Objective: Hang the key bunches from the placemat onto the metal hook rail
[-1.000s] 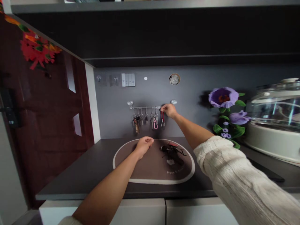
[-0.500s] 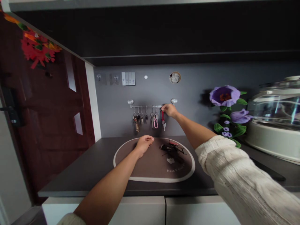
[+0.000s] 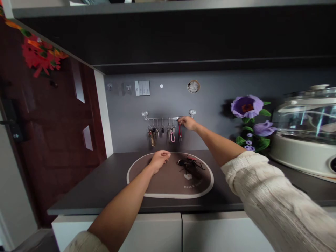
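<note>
At the right end of a wall-mounted key rack (image 3: 164, 119), my right hand (image 3: 188, 123) pinches the top of a key set with a red strap (image 3: 180, 130). Its keys dangle just below the fingers; whether its ring is on a hook, I cannot tell. Several other key sets (image 3: 157, 131) hang further left, one with a brown tag (image 3: 152, 139) and one with a pink loop (image 3: 173, 136). My left hand (image 3: 160, 160) hovers over or rests on the brown mat (image 3: 162, 185), its fingers closed, and what they hold, if anything, is hidden.
A dark tangled heap (image 3: 191, 166) lies on the mat's right side. Purple felt flowers (image 3: 246, 106) and a white appliance with a clear cover (image 3: 307, 147) stand at the right. A dark cabinet (image 3: 168, 38) overhangs the counter (image 3: 97, 185). A reddish door (image 3: 52, 140) is at the left.
The red-strapped keys have swung or turned slightly below my right hand, which stays at the rack's right end. My left hand keeps its pose. The view has shifted a little to the right.
</note>
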The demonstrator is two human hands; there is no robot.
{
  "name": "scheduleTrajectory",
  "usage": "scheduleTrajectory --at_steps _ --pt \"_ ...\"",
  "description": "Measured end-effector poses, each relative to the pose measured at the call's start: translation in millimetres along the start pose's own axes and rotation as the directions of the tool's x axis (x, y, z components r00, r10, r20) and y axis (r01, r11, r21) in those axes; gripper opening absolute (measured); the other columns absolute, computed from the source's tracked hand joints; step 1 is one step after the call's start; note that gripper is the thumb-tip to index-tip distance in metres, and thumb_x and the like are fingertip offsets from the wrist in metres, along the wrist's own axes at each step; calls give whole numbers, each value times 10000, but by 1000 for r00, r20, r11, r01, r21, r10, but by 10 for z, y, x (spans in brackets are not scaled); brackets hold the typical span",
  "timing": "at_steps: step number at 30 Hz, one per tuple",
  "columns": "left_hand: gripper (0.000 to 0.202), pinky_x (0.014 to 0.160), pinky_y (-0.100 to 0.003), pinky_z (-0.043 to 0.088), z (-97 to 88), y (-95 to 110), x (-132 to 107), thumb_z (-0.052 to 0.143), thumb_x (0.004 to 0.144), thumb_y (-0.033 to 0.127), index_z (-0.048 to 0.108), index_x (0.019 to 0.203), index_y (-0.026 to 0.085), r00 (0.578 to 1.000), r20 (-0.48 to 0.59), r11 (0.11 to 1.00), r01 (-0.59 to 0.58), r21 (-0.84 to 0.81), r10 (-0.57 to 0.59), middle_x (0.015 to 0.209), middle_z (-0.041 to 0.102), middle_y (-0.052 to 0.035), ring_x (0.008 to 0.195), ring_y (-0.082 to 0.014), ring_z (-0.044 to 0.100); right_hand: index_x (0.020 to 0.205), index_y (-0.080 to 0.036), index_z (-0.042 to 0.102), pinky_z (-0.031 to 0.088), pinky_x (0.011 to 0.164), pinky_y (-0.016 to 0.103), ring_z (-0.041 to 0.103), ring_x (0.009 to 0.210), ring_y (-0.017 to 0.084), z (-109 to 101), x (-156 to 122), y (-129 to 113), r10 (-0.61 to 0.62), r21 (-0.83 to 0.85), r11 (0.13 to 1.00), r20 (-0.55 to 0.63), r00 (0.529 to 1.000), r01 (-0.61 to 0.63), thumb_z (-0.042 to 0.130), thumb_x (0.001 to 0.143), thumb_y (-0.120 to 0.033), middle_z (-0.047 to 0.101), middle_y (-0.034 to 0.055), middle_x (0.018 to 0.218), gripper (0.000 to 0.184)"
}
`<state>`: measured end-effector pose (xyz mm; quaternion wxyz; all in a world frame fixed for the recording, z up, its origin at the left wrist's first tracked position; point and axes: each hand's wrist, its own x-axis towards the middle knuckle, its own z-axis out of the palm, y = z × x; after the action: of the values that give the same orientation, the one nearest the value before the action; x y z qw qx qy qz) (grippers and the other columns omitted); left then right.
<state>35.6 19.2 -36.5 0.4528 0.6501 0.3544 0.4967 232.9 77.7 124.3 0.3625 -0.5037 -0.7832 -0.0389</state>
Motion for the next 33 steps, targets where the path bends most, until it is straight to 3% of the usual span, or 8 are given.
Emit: scheduleTrajectory --at_steps 5,11,17,22,28,33 --pt "250 527 -200 342 -6 11 -33 615 598 332 574 729 123 1000 18 1000 -2 -14 3 593 533 5 521 -63 455 932 -142 599 405 802 283 557 863 153 -32 -160 -123 15 -5 1000 -77 997 -16 431 735 -109 620 67 953 261" --pt "203 553 -198 347 3 82 -89 632 581 250 587 733 124 999 -16 999 38 -34 -39 584 547 11 528 -61 456 887 -140 609 414 774 290 556 808 139 -2 -481 -202 53 140 990 -135 989 -34 475 723 -162 630 54 891 213" --pt "85 557 -202 352 92 255 -135 620 561 129 592 641 132 986 -54 987 162 22 -161 570 557 16 499 -53 447 840 -131 612 413 741 257 547 749 114 151 -898 -252 117 306 948 -83 990 -86 489 720 -220 635 49 841 194" --pt "37 522 -214 344 254 349 -134 593 587 115 580 614 137 973 -119 979 202 29 -197 533 541 18 461 -59 438 830 -112 608 413 705 233 547 695 103 363 -1216 -274 190 431 886 -6 982 -169 509 695 -218 634 52 796 198" --pt "69 549 -218 360 372 266 -165 561 645 165 589 696 127 984 -166 996 75 51 -65 577 553 8 494 -64 438 829 -126 614 401 661 221 539 678 106 583 -1506 -188 238 323 917 21 971 -232 502 702 -250 633 41 789 210" --pt "111 574 -227 366 352 167 -178 581 634 211 588 684 112 998 -66 993 -1 116 9 569 548 2 524 -75 449 783 -151 630 378 633 211 537 676 115 588 -1611 -186 191 144 969 68 979 -199 478 725 -247 639 34 762 190"
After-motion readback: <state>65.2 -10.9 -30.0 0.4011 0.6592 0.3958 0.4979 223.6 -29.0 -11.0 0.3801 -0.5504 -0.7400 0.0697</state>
